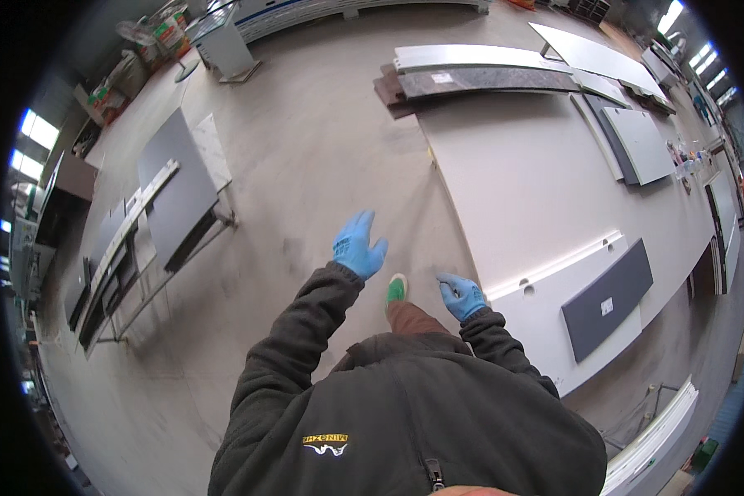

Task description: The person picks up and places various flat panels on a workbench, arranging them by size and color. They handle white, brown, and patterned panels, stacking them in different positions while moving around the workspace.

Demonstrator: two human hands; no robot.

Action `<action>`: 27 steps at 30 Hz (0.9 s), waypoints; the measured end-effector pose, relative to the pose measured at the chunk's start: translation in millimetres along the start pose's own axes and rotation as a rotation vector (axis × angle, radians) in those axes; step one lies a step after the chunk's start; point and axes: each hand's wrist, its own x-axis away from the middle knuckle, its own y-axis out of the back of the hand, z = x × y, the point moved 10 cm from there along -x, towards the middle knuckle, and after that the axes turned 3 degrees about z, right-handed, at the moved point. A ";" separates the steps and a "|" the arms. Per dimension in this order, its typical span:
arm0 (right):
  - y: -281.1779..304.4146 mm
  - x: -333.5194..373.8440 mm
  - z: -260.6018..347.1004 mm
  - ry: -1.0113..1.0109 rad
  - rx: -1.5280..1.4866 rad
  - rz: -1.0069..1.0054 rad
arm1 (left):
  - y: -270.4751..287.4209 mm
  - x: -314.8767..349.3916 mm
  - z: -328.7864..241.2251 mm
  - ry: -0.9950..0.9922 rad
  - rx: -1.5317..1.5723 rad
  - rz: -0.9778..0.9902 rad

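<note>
My left hand (360, 248), in a blue glove, is held out over the floor with its fingers stretched and the thumb apart. It holds nothing. My right hand (463, 298), gloved the same way, is closed, fingers curled toward the thumb. A small dark bit shows at its fingertips, too small to name. This hand is nearest the left edge of a large white table (504, 198), apart from it. On that table, to the right of this hand, a white panel with round holes (546, 285) lies under a dark grey panel (608, 299) with a small white label.
Long white and brown-grey boards (488, 80) are stacked at the table's far end. Grey and white panels (641, 145) lie farther right. A metal rack (223, 219) with grey panels (178, 190) stands at left. My green shoe (397, 289) is on the concrete floor (306, 140).
</note>
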 end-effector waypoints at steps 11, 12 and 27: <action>107.5 -177.1 9.8 -0.079 -0.079 -0.310 | -31.8 -337.0 -9.1 -0.210 -0.333 -0.007; 112.0 -189.0 5.6 -0.102 -0.088 -0.331 | -36.6 -361.6 -10.1 -0.252 -0.349 -0.031; 133.7 -444.4 -95.0 -0.407 -0.695 -0.840 | -112.1 -526.4 -3.2 -0.514 -0.306 0.302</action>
